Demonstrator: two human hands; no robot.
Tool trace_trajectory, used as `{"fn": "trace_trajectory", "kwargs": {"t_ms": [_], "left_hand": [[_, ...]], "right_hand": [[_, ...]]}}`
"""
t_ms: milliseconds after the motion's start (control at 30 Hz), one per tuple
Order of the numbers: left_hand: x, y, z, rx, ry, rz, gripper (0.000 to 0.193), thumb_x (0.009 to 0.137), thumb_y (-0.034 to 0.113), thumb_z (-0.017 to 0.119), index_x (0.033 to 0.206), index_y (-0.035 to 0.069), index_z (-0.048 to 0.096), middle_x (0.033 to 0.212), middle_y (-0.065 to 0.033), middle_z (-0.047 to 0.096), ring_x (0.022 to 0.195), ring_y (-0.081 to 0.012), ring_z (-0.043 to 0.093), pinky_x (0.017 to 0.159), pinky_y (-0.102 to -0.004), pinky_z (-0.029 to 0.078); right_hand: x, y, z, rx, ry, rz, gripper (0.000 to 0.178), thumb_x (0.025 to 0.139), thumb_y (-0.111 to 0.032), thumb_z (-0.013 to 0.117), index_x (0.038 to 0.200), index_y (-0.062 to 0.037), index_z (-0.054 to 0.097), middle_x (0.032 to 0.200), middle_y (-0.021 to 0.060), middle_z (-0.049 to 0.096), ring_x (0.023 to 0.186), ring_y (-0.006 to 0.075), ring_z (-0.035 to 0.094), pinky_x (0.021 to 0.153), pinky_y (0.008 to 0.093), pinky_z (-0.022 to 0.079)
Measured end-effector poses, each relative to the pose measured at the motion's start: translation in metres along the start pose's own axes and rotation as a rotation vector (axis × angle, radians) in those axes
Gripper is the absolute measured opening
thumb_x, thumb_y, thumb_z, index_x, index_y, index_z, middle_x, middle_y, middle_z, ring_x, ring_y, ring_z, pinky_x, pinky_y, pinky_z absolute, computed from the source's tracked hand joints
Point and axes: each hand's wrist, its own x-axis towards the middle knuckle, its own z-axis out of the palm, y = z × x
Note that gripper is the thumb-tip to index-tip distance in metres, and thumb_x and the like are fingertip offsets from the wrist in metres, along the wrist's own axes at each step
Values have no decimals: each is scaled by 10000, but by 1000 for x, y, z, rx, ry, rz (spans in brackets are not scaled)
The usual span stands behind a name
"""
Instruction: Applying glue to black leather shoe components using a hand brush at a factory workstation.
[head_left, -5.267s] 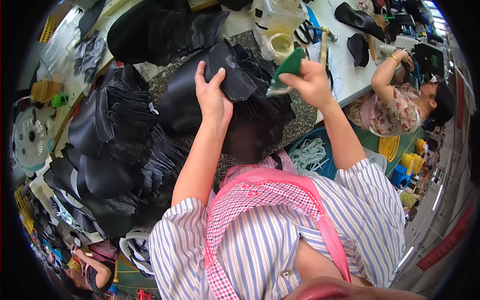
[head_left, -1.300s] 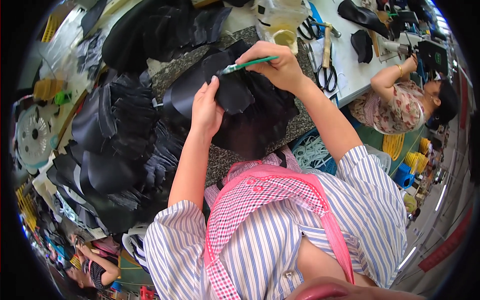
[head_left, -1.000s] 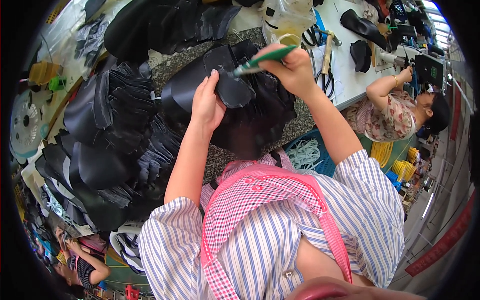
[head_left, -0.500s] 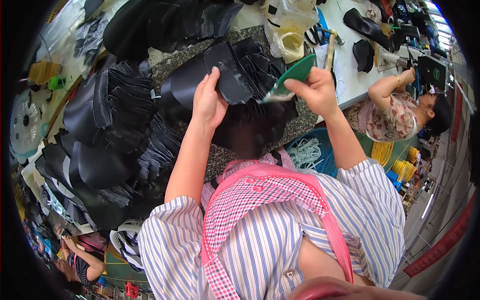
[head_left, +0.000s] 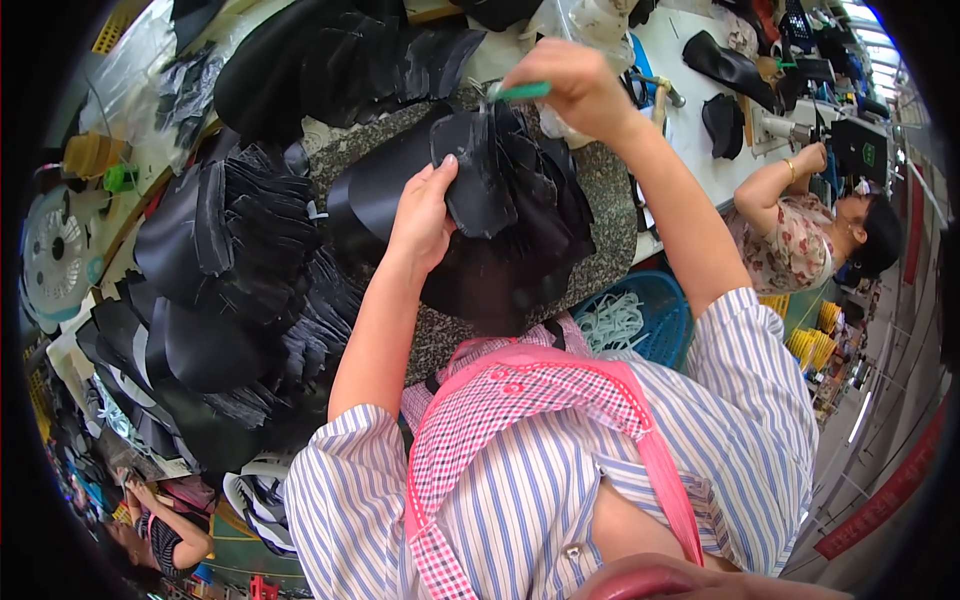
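Head view: left hand [head_left: 425, 215] pressed flat on a black leather piece [head_left: 480, 185], fingers spread over its edge, pinning it to a speckled grey table [head_left: 600, 200]. Right hand [head_left: 570, 85] clenched round a green-handled brush [head_left: 520, 92], tip touching the piece's top edge. Stacks of black leather cutouts [head_left: 230, 270] lay left of the piece. A blue basket [head_left: 655, 310] with white cord sat below the table edge. A red banner [head_left: 880, 500] ran along the far right. A co-worker [head_left: 820, 240] sat at a white bench [head_left: 690, 100].
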Motion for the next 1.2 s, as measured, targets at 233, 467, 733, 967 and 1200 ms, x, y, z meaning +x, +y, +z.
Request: {"fn": "trace_trajectory", "kwargs": {"t_ms": [233,467,733,967,1200], "left_hand": [[-3,8,-5,-6,-4,-7,224,851,198,389,917,11,493,829,-69,570,704,-141,569,631,-257,476],[-41,89,-21,405,309,492,203,824,165,469,924,-8,501,837,-41,559,721,-94,531,651,-219,439],[-57,187,-19,1249,566,1236,223,805,160,476,967,9,498,822,-144,570,728,-214,545,678,-293,417],[61,144,-102,1742,784,723,263,807,234,432,999,55,412,789,-242,539,766,-406,510,639,-451,413],[8,80,-48,1244,673,928,305,769,217,526,990,11,486,837,-141,527,765,-248,516,690,-331,405]], "right_hand": [[5,5,12,83,29,32,153,632,8,605,769,-59,591,694,39,567,657,174,529,598,263,426],[-44,17,-6,266,453,493,81,701,-52,607,779,-32,607,593,5,554,517,37,424,472,201,337],[-86,11,7,612,644,677,114,743,-68,583,836,-5,564,704,3,557,613,63,484,568,197,377],[-95,-8,9,622,588,733,149,742,-96,589,848,5,557,702,18,555,597,73,478,547,202,375],[-102,-20,-5,1137,812,711,128,778,-52,509,888,3,538,795,79,576,629,126,531,550,216,414]]}}
